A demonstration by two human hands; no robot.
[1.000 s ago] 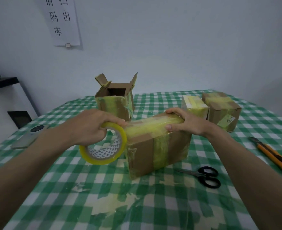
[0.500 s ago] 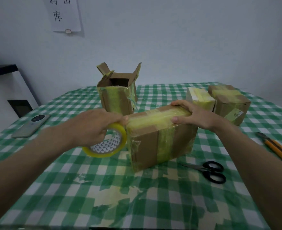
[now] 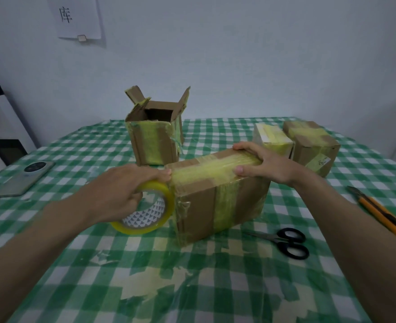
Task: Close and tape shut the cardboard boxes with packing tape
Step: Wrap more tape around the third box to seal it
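Your closed box (image 3: 218,197) lies near the middle of the checked tablecloth (image 3: 192,287), its long axis running from your near left to your far right, one short end face turned toward the tape roll (image 3: 145,213). A yellowish strip of tape runs along the top, following that long axis, and a second band crosses it down the near side.

Your left hand (image 3: 127,190) grips the tape roll with fingers curled over its rim, and the roll stands on edge right against the box's left end. Your right hand (image 3: 262,166) grips the box's far right top edge, fingers over the top and thumb on the near side.

In front of the box the cloth lies open toward you. Close to the box's near right corner lie black-handled scissors (image 3: 285,241), and further right of the box an orange utility knife (image 3: 383,213). Behind the box's left end stands an open box (image 3: 155,136) with its flaps up. Just behind your right hand sit two taped boxes, a small one (image 3: 274,138) and a larger one (image 3: 313,145). Well left of the box a phone (image 3: 24,178) lies flat.
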